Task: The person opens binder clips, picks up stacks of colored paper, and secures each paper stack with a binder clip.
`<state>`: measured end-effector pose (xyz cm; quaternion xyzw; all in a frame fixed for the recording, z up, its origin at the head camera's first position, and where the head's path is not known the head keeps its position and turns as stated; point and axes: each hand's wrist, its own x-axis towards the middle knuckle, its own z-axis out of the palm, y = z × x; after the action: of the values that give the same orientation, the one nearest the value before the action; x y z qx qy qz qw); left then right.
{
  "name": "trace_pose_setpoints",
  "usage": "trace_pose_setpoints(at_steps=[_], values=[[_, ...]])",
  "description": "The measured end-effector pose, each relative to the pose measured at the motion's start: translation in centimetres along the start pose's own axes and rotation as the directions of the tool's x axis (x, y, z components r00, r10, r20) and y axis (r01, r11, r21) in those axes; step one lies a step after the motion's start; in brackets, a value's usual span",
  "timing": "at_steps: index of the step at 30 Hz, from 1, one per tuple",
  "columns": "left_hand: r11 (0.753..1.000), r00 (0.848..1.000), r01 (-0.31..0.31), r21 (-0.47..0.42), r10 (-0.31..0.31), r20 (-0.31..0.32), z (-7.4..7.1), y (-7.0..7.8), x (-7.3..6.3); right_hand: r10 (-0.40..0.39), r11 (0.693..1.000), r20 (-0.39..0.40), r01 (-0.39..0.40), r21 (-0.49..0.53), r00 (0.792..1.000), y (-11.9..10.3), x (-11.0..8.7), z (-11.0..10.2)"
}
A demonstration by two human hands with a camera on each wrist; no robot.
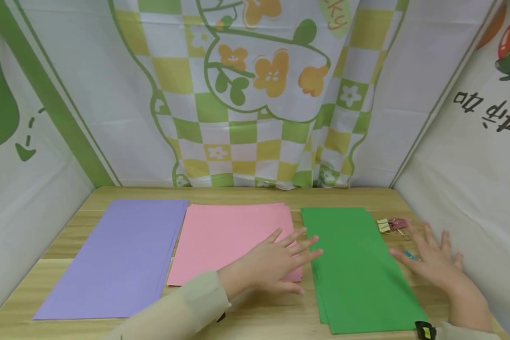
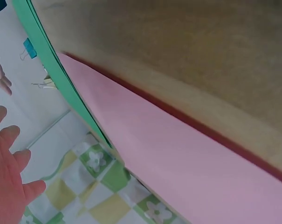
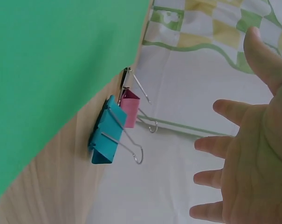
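My left hand (image 1: 276,262), fingers spread, hangs over the right part of a stack of pink paper (image 1: 225,236), its fingertips reaching toward the green stack. My right hand (image 1: 439,267) hovers with spread fingers to the right of the stack of green paper (image 1: 361,269). Both palms hold nothing in the wrist views. Close to the right hand lie a yellow binder clip (image 1: 383,225), a pink binder clip (image 1: 397,224) and a blue one, partly hidden by the thumb in the head view. The right wrist view shows this blue binder clip (image 3: 110,135) whole.
A stack of purple paper (image 1: 119,259) lies at the left of the wooden table (image 1: 144,192). White cloth walls (image 1: 463,189) close in both sides, and a checkered curtain (image 1: 255,151) hangs behind the table's far edge.
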<state>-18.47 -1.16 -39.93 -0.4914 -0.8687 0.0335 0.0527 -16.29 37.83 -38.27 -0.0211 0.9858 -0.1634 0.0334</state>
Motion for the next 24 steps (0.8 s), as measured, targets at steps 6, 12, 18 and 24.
trace_pose_setpoints(at_steps=[6,12,18,24], values=[[1.000,0.999,-0.009,0.009,0.009,0.033,0.3,-0.2,1.5,-0.008,1.000,0.009,0.007,0.016,1.000,1.2,0.5,0.2],[0.999,0.999,-0.026,0.045,0.025,0.035,0.5,0.1,2.9,-0.106,0.991,-0.034,0.108,0.083,0.994,2.8,0.9,0.6],[0.997,0.996,-0.038,0.062,0.033,0.080,0.5,0.5,4.7,-0.100,0.985,-0.003,0.099,0.143,0.995,3.8,1.1,0.8],[0.995,0.986,-0.076,0.067,0.065,0.152,0.8,1.4,6.1,-0.066,0.973,0.076,0.048,0.227,0.995,4.3,1.2,0.8]])
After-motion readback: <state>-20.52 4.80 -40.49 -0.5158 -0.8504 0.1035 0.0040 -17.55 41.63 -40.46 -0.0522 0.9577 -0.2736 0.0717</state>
